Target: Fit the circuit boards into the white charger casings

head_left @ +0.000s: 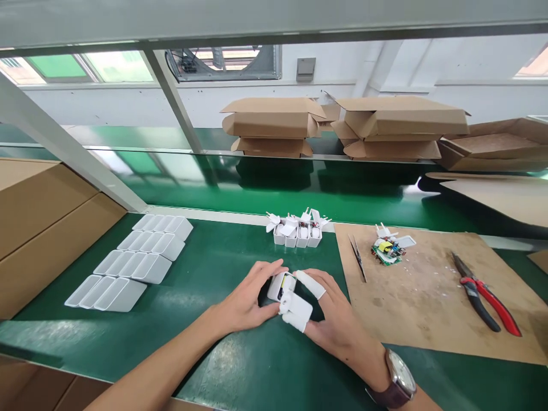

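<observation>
In the middle of the green bench, my left hand (252, 297) grips a white charger housing (276, 287) whose inside shows yellow and dark parts. My right hand (336, 317), with white covers on some fingers and a watch on the wrist, curls round its other side. A white plug cover (297, 308) hangs at the housing's near end, between my right thumb and fingers. Just beyond stands a row of filled white housings (297, 238) with plug covers sticking up. Rows of white housings (141, 265) with open tops are lined up at the left.
On a brown board (411, 308) at the right lie tweezers (357, 258), a circuit board (387, 250) with a plug, and red-and-black pliers (483, 297). Cardboard boxes (274, 123) stand behind a green belt (240, 197). A large carton (51, 222) is at the left.
</observation>
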Tool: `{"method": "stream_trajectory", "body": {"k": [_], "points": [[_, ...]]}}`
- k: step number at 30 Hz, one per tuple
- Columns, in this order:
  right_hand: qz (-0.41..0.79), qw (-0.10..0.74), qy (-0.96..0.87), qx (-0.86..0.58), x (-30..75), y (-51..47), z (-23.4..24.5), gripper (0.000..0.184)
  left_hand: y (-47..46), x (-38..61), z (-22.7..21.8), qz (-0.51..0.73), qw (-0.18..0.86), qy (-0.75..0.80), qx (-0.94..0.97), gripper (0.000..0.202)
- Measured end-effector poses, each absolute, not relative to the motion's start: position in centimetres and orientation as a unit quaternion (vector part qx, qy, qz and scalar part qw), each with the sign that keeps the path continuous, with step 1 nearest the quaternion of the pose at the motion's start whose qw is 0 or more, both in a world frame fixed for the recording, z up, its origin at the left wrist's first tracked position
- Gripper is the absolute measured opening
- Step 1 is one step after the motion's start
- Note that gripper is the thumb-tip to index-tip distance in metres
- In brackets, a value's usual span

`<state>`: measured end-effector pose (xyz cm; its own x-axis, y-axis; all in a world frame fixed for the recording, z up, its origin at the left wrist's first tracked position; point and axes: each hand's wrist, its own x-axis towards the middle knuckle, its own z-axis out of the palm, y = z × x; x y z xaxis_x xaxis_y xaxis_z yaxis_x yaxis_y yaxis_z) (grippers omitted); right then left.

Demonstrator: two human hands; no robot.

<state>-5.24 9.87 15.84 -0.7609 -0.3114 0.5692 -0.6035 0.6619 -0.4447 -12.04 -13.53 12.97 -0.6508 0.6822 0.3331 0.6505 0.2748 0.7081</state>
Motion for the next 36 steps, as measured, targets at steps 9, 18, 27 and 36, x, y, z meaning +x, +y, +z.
{"method": "stream_trajectory", "body": {"k": [9, 18, 27, 36], "points": [[0.353, 0.212, -0.865, 0.285, -6.5, 10.3, 14.2, 0.045, -13.2, -12.4, 13.2, 0.555, 0.137, 0.75, 0.332, 0.069], [0.354, 0.15, -0.851, 0.357, -9.0, 10.6, 14.5, 0.037, -12.8, -12.3, 13.1, 0.547, 0.129, 0.757, 0.333, 0.079], [0.378, 0.252, -0.826, 0.335, -8.9, 9.7, 13.8, 0.038, -12.9, -12.1, 11.8, 0.537, 0.109, 0.776, 0.312, 0.099], [0.389, 0.203, -0.839, 0.321, -8.2, 9.1, 13.6, 0.034, -12.8, -11.7, 12.3, 0.541, 0.071, 0.772, 0.325, 0.115]]}}
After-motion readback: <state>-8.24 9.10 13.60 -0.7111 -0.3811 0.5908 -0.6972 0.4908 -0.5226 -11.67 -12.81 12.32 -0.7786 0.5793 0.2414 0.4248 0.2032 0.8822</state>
